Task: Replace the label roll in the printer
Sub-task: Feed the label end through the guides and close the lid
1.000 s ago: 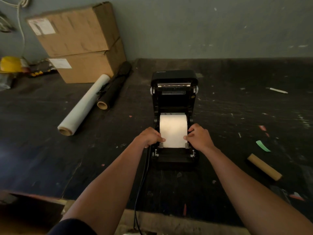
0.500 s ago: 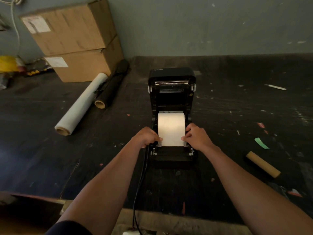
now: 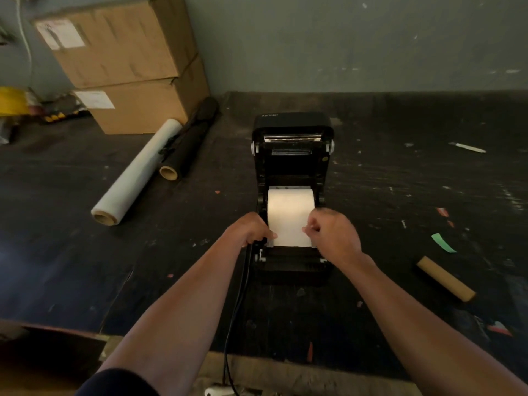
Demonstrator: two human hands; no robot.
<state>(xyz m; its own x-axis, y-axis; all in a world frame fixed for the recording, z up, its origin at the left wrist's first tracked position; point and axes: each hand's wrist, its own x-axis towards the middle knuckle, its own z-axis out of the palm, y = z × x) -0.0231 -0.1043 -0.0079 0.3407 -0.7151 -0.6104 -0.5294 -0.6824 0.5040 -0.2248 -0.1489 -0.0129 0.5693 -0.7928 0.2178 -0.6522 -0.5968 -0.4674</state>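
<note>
The printer (image 3: 293, 195) stands near the middle of the dark desk (image 3: 85, 252), its lid tipped up and back toward the wall. The white roll (image 3: 289, 217) sits inside the open bay, with its paper drawn forward over the front.

The left hand (image 3: 250, 228) is at the roll's left edge, its grip curled with thumb and fingertips pinching the paper's left margin. The right hand (image 3: 333, 234) is at the right edge, its grip also curled and pinching the paper's right margin.

A black cable (image 3: 237, 310) runs from the printer's left side to the desk's near edge. Toward the desk's far left corner two boxes (image 3: 128, 70) are stacked, and beside them lie a pale film roll (image 3: 137, 172) and a black roll (image 3: 185, 147), side by side. Near the right edge lie a bare cardboard core (image 3: 445, 278), a green scrap (image 3: 443, 242) and, farther back, a white pen (image 3: 468, 147).
</note>
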